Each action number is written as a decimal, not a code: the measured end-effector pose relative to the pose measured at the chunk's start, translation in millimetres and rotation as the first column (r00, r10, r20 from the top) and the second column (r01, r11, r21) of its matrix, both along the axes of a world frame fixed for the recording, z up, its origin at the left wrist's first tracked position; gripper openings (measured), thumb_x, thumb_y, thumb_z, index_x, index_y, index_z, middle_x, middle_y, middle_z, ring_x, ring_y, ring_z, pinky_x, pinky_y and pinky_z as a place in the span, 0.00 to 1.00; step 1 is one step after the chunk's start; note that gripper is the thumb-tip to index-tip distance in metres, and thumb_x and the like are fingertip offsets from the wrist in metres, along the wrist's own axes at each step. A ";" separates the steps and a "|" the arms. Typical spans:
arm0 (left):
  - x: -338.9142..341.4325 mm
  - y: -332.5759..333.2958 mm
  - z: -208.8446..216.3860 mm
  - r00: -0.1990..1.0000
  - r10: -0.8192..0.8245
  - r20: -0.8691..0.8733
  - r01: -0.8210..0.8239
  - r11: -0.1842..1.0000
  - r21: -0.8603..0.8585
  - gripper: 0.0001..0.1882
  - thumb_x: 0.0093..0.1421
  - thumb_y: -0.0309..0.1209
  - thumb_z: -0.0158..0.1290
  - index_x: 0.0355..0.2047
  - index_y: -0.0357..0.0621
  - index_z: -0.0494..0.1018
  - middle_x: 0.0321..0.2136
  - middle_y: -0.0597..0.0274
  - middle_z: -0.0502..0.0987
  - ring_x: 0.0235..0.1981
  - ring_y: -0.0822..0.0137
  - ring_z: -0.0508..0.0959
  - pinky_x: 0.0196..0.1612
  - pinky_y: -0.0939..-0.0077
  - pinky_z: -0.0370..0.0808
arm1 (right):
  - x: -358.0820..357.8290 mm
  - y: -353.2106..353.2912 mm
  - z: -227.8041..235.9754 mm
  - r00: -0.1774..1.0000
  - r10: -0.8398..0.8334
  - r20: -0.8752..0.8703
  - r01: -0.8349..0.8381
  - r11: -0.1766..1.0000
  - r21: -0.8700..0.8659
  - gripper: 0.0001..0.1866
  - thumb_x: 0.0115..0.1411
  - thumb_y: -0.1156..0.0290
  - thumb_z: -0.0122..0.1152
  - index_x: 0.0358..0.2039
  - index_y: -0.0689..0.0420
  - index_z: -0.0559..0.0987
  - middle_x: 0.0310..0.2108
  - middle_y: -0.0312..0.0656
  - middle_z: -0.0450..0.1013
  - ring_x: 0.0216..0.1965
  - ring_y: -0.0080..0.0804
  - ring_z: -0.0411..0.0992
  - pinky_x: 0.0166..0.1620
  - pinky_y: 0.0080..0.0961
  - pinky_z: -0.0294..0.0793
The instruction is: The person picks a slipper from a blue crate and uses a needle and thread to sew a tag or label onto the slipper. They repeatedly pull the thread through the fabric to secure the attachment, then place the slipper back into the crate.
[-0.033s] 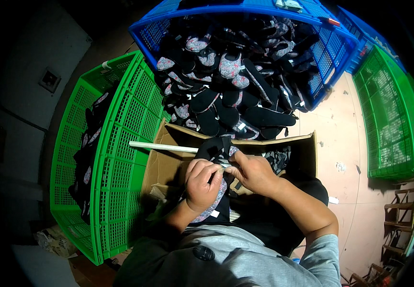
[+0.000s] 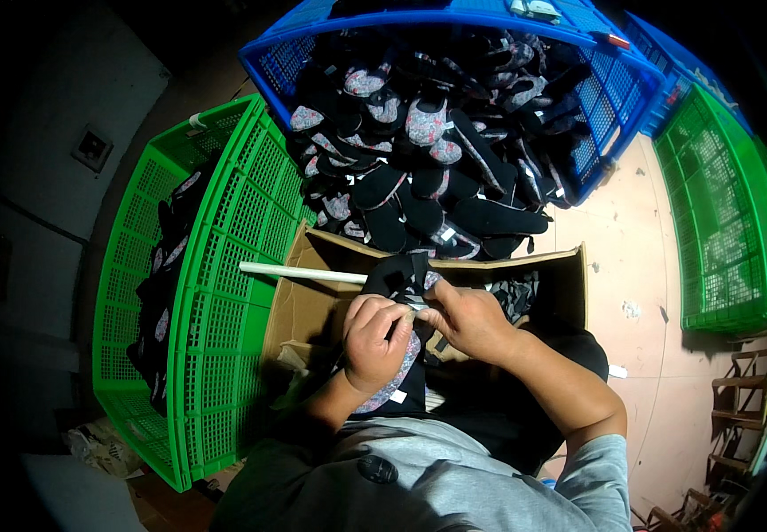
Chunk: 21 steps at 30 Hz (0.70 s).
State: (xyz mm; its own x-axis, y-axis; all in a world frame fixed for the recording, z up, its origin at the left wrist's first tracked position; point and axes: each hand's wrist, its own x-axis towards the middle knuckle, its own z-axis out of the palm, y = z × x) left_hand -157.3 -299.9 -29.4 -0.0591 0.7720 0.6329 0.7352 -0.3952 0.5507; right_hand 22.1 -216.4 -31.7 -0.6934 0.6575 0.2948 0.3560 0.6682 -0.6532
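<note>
Over the open cardboard box (image 2: 297, 309), I hold a black slipper (image 2: 398, 379) with a speckled, flowery fabric part and a small white tag. My left hand (image 2: 375, 344) is closed, its thumb and forefinger pinching the slipper's edge. Against that same spot, my right hand (image 2: 469, 324) is closed with its thumb and fingers on the black and flowery fabric. The fingertips of both hands nearly meet there. A white rod (image 2: 302, 272) runs from the left to the slipper's far end, where its tip is hidden.
Ahead, a blue crate (image 2: 618, 115) lies on its side, with a heap of similar slippers (image 2: 401, 160) spilling toward the box. Green crates stand at the left (image 2: 224, 355) and right (image 2: 725, 213). A small wooden rack (image 2: 740, 383) is at the far right.
</note>
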 end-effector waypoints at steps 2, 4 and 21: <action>0.3 0.7 0.5 1.000 -0.007 0.002 0.007 1.000 0.002 0.07 0.53 0.19 0.62 0.32 0.38 0.77 0.30 0.56 0.77 0.34 0.53 0.76 0.40 0.63 0.73 | -0.5 0.2 -1.4 1.000 -0.008 -0.002 0.007 1.000 -0.006 0.15 0.64 0.60 0.63 0.38 0.58 0.72 0.25 0.50 0.76 0.28 0.54 0.77 0.28 0.45 0.73; 0.5 0.8 0.3 1.000 -0.002 0.005 0.002 1.000 0.001 0.07 0.53 0.19 0.62 0.32 0.39 0.77 0.30 0.56 0.77 0.34 0.53 0.76 0.40 0.63 0.73 | -0.9 0.4 -1.8 1.000 -0.012 -0.007 0.012 1.000 -0.015 0.15 0.64 0.60 0.63 0.38 0.58 0.72 0.25 0.50 0.76 0.28 0.54 0.77 0.28 0.45 0.73; -21.1 22.6 -31.3 0.520 0.288 0.804 0.279 0.832 -0.479 0.06 0.67 0.26 0.56 0.39 0.35 0.78 0.31 0.70 0.77 0.34 0.80 0.73 0.41 0.84 0.70 | -4.0 8.4 -26.0 0.962 -0.093 -0.256 -0.113 0.719 -0.686 0.12 0.71 0.64 0.57 0.38 0.61 0.70 0.27 0.39 0.72 0.28 0.28 0.71 0.34 0.28 0.72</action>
